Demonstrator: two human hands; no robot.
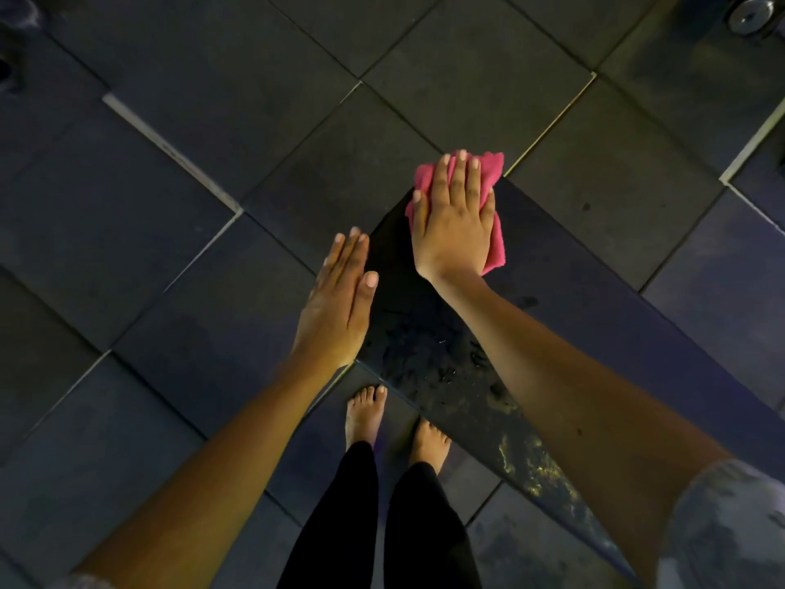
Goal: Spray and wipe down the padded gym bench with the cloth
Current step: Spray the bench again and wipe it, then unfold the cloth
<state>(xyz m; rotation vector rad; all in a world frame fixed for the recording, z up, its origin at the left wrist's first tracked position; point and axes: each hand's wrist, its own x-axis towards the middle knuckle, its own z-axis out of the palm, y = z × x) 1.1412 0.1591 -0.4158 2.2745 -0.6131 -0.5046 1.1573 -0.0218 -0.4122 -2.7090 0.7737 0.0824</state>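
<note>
Bench padding (pixel 429 333) runs as a long dark strip from the lower right of the view up to a far end near the middle, its long axis pointing away from us and to the left. We note wet droplets on its middle stretch, so we judge the spraying done here. Our right hand (pixel 454 223) lies flat, fingers together, pressing the pink cloth (pixel 495 240) onto the bench at its far end; part of the cloth overhangs the far edge. Our left hand (pixel 340 303) is flat and empty, fingers straight, held beside the bench's left edge; whether it touches we cannot tell. The unwiped wet stretch lies nearer us than the cloth, so we judge the next stroke must pull back along the long axis.
</note>
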